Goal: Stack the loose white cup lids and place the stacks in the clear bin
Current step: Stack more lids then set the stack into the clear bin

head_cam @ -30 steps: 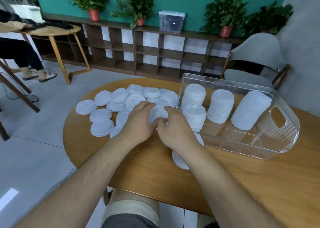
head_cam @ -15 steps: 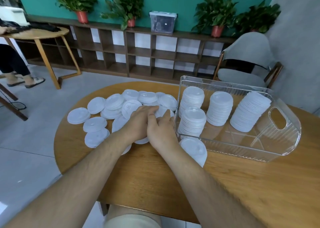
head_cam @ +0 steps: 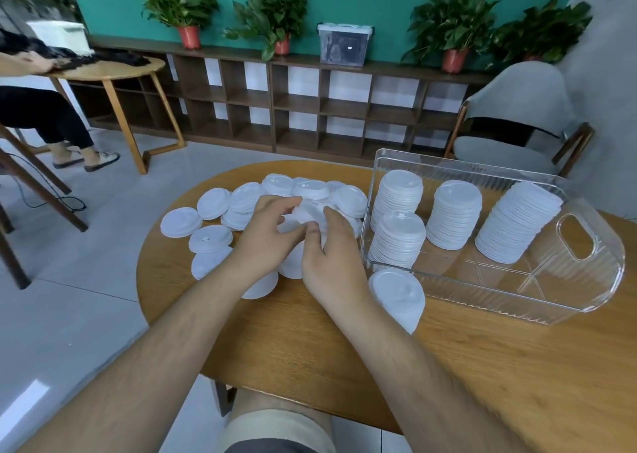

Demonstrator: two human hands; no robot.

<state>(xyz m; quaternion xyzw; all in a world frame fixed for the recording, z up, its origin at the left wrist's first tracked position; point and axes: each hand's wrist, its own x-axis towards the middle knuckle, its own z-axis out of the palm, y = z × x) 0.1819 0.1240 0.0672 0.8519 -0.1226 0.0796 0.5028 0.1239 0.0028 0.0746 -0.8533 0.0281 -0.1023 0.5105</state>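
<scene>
Above the scattered white lids [head_cam: 213, 238] on the round table [head_cam: 310, 342], our left hand [head_cam: 267, 242] and right hand [head_cam: 331, 256] pinched one domed lid [head_cam: 310, 211] together. Bare wood lay open toward us. The clear bin [head_cam: 582, 277] just right held four stacks [head_cam: 400, 242].

The round tabletop of tan wood [head_cam: 310, 342] shows fine grain under a smooth, faintly satin finish. The loose white cup lids [head_cam: 213, 238] look like thin matt plastic. The clear rectangular plastic bin [head_cam: 586, 280] is glossy, its walls ribbed.
</scene>
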